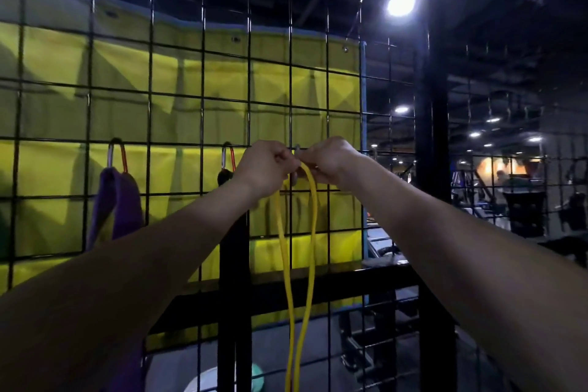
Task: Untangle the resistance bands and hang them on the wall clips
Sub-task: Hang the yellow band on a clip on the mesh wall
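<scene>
Both hands are raised to a metal clip (297,149) on the black wire grid wall (178,95). My left hand (269,165) pinches the top of a thin yellow band (313,232), whose two strands hang straight down out of view. My right hand (331,157) grips the clip and the band's loop at the same spot. A purple band (119,200) hangs from a carabiner clip (117,154) to the left. A black band (234,261) hangs from another carabiner clip (228,156) just left of my left hand.
A yellow padded mat (191,79) sits behind the grid. A black post (431,124) stands at the grid's right edge, with dim gym equipment and ceiling lights (401,2) beyond. A pale round object (210,382) lies on the floor below.
</scene>
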`<state>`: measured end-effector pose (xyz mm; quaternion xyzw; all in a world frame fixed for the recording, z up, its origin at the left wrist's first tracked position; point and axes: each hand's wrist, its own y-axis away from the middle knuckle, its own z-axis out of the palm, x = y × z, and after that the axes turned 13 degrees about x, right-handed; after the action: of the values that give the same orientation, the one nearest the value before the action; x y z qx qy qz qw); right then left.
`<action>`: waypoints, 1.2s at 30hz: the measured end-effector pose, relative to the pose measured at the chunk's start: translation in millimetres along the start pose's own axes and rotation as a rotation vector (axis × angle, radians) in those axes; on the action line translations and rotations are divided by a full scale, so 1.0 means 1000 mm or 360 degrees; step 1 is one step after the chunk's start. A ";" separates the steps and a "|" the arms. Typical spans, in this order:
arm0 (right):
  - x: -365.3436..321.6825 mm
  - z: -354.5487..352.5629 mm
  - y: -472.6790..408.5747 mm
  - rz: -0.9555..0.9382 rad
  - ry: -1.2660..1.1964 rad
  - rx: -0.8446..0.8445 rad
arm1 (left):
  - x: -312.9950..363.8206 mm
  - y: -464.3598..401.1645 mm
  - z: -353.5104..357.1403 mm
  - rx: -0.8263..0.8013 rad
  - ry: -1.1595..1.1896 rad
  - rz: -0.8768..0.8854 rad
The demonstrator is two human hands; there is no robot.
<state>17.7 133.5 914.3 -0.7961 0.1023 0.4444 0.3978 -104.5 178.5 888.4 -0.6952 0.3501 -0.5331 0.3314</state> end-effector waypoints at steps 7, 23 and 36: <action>0.000 0.002 0.007 0.0041 -0.0291 -0.0051 | 0.000 -0.005 -0.007 -0.0056 -0.0009 -0.0095; -0.015 0.000 0.005 0.0320 -0.0375 -0.0132 | 0.006 -0.005 -0.011 -0.0032 0.0261 -0.0219; -0.014 0.001 0.005 0.0186 -0.0234 -0.0017 | 0.012 -0.013 -0.014 -0.0025 0.0103 -0.0225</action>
<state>6.0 128.4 922.5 -0.7561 0.1166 0.5246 0.3735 -113.9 174.2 908.5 -0.7032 0.3149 -0.5747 0.2759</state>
